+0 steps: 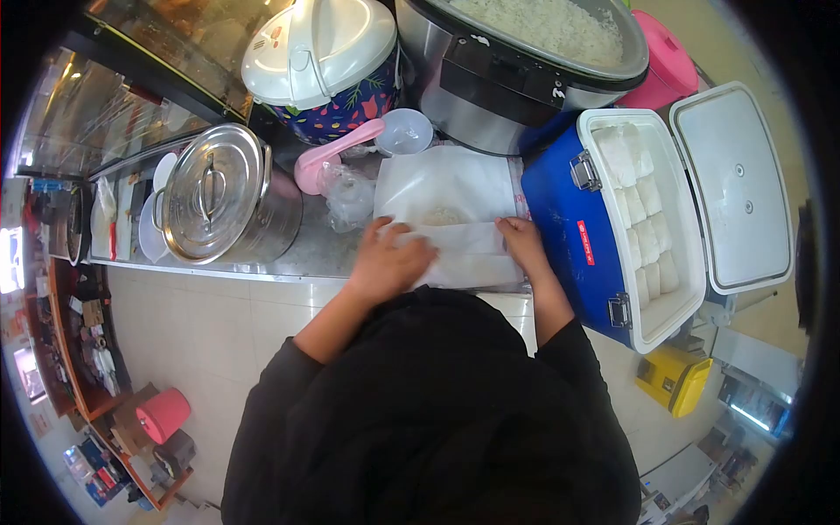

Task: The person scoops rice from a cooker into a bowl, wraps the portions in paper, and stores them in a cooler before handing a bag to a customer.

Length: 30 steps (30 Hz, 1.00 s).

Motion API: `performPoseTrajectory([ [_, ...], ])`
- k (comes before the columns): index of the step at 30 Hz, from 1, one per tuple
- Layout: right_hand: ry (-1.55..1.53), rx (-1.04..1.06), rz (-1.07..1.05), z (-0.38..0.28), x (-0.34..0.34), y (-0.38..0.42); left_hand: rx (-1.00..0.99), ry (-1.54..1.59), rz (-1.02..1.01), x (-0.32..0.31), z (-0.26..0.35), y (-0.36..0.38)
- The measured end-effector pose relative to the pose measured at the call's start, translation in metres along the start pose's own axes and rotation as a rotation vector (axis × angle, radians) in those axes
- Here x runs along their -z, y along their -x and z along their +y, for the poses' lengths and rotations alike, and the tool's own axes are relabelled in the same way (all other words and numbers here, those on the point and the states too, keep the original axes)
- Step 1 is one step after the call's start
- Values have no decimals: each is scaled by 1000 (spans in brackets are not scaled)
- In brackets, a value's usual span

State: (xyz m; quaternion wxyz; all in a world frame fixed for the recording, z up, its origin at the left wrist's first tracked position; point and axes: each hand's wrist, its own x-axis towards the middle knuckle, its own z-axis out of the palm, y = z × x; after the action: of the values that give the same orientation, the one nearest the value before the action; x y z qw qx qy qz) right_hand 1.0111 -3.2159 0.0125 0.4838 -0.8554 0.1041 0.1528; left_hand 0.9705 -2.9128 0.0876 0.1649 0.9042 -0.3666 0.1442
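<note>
White wrapping paper (407,188) lies on the counter in front of me, with a folded-over flap along its near side. A pale, grainy patch like rice (440,215) shows at the middle of the sheet. My left hand (394,258) rests over the paper's near left part, fingers spread and bent. At the right edge of the flap, my right hand (522,242) pinches the paper between thumb and fingers. Beyond the left hand are a clear plastic bag (348,198), a pink scoop (325,160) and a translucent bowl (405,133).
On the right stands a blue cooler box (560,227), lid open, holding several white wrapped packets (643,210). A large cooker of rice (490,96) and a patterned rice cooker (337,114) stand at the back. A lidded steel pot (210,192) is on the left.
</note>
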Motion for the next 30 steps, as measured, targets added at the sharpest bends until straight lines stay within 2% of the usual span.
performPoseTrajectory([
  [3,179,124,95,-28,-2,-10,16,-10,-92,-14,15,-9],
  [5,311,192,128,-57,1,-19,44,36,-65,-29,10,-8],
  [8,612,262,260,-74,-13,-39,79,96,-58,-35,7,-15],
  [11,739,266,262,-80,-21,-45,83,78,-93,-41,-3,-26],
  [12,713,281,261,-84,-22,-44,83,66,-111,-43,-5,-30],
  [14,665,308,253,-90,-20,-40,205,208,-74,-46,-8,-36],
  [17,365,644,300,-89,-13,-35,443,383,61,-50,-13,-43],
  [18,183,602,247,-88,-14,-37,533,433,120,-52,-14,-43],
  [20,-182,506,143,-85,-18,-42,577,530,40,-59,-23,-39],
  [23,-219,213,18,-116,-11,-32,620,567,28,-53,-21,-43],
  [24,-147,290,0,-128,-5,-26,633,562,41,-48,-19,-45],
  [26,-1,441,-42,-149,7,-9,516,410,91,-44,-25,-48],
  [29,323,435,-203,-152,26,9,424,185,108,-32,-30,-53],
  [30,416,481,-192,-149,27,16,405,110,106,-26,-30,-55],
])
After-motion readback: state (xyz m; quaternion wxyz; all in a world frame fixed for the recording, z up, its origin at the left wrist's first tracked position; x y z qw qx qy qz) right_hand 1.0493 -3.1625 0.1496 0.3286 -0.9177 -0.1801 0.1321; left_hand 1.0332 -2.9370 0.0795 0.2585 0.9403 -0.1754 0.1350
